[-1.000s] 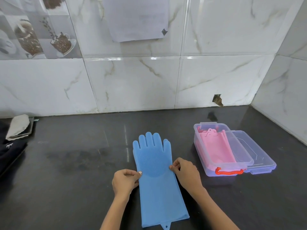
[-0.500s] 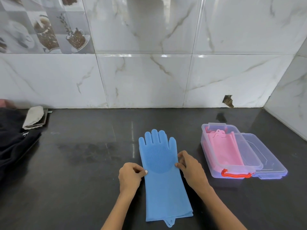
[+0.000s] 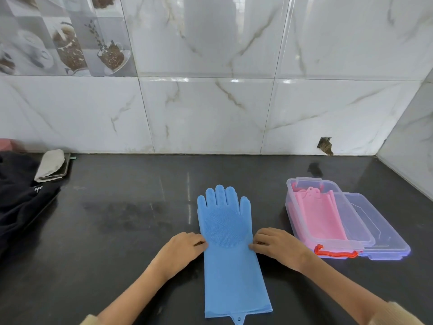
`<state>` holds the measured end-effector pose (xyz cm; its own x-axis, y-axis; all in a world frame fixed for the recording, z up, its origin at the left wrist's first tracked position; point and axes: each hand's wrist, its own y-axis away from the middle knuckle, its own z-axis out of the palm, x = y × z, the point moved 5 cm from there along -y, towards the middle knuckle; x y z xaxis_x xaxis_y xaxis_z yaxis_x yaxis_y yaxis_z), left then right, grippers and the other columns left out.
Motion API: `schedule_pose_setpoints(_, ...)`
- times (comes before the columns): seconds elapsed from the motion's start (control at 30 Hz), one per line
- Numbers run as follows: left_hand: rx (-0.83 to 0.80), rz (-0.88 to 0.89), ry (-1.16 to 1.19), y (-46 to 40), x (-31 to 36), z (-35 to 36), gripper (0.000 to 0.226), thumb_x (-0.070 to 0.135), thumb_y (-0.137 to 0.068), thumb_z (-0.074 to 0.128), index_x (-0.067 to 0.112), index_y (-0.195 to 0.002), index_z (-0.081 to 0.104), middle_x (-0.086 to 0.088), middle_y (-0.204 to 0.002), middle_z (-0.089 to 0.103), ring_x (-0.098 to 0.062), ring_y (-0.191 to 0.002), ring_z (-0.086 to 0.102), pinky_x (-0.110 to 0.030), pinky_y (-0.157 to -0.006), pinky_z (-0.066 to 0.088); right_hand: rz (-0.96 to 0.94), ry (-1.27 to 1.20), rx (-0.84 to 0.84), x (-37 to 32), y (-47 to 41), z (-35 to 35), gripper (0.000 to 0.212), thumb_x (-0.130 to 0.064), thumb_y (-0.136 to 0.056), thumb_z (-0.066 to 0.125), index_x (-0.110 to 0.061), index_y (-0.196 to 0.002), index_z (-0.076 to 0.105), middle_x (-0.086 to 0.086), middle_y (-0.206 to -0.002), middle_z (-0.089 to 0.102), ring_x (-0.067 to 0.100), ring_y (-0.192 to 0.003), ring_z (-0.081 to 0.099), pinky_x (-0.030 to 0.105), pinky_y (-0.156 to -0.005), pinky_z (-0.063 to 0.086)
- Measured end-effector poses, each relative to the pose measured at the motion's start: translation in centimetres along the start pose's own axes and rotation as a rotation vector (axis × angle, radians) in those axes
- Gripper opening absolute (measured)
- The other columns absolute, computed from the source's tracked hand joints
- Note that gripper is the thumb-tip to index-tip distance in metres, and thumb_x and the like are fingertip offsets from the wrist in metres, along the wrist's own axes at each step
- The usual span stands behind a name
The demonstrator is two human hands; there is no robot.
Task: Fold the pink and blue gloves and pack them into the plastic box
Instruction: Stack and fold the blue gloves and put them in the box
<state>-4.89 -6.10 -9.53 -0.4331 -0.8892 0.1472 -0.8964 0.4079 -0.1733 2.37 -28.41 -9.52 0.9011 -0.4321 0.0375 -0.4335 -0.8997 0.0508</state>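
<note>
Head view is showing me the blue glove [image 3: 230, 249] lying flat on the desk [image 3: 121, 231], long axis running away from me, fingertips far. I am pinching its edges at the palm, left hand [image 3: 181, 247] and right hand [image 3: 277, 245] opposite, equally near. Pink glove [image 3: 321, 216] is sitting in the plastic box [image 3: 290, 207].

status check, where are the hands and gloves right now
Left hand and right hand pinch the blue glove at its edges, flat and unfolded on the counter. Pink glove already in the plastic box. Nothing in the way.
</note>
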Motion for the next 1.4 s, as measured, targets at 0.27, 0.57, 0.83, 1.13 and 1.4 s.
schedule_pose_setpoints(0.27, -0.019, 0.5, -0.353, 0.9, 1.0, 0.4, 0.022, 0.017, -0.078, 0.071, 0.02, -0.1, 0.073, 0.004, -0.097, 0.075, -0.011, -0.087, 0.071, -0.023, -0.082, 0.057, -0.119, 0.038, 0.098, -1.0, -0.7, 0.0, 0.048, -0.032, -0.052, 0.091, -0.033, -0.096, 0.072, -0.012, -0.105, 0.07, 0.006, -0.095, 0.067, 0.017, -0.085, 0.052)
schedule_pose_setpoints(0.57, 0.054, 0.67, -0.163, 0.7, 0.9, 0.0, 0.019, 0.021, -0.068, 0.079, 0.021, -0.07, 0.06, 0.003, -0.092, 0.076, -0.011, -0.084, 0.073, -0.025, -0.093, 0.053, 0.023, -0.119, 0.062, 0.2, -0.7, 1.2, 0.028, -0.023, -0.09, 0.059, -0.027, -0.118, 0.06, -0.009, -0.125, 0.062, 0.01, -0.114, 0.06, 0.021, -0.106, 0.037)
schedule_pose_setpoints(0.83, 0.178, -0.2, 0.443, -1.9, -1.7, 1.5, 0.026, 0.031, -0.095, 0.044, 0.03, -0.113, 0.063, 0.009, -0.12, 0.059, -0.006, -0.101, 0.056, -0.009, -0.084, 0.044, 0.423, -0.526, 0.069, 1.8, -3.7, -1.3, 0.018, -0.036, -0.088, 0.047, -0.021, -0.097, 0.054, -0.005, -0.091, 0.061, 0.016, -0.08, 0.057, 0.022, -0.071, 0.044)
schedule_pose_setpoints(1.13, 0.345, -0.719, 0.643, -4.2, -3.0, 2.1, 0.027, 0.029, -0.096, 0.047, 0.028, -0.122, 0.053, 0.015, -0.108, 0.057, -0.006, -0.077, 0.056, -0.017, -0.072, 0.039, 0.792, -0.636, -0.031, 4.8, -7.0, 0.8, 0.031, -0.029, -0.094, 0.032, -0.02, -0.064, 0.034, -0.005, -0.067, 0.044, 0.01, -0.061, 0.041, 0.023, -0.056, 0.033)
schedule_pose_setpoints(1.4, 0.33, -0.804, 0.409, -4.9, -1.7, 1.7, 0.041, 0.008, -0.095, 0.037, 0.025, -0.132, 0.044, 0.006, -0.091, 0.047, -0.013, -0.063, 0.043, -0.021, -0.058, 0.03, 0.945, -0.342, 0.268, 2.1, -5.7, -0.1, 0.033, -0.038, -0.1, 0.025, -0.025, -0.071, 0.027, -0.007, -0.058, 0.043, 0.015, -0.054, 0.043, 0.028, -0.056, 0.029)
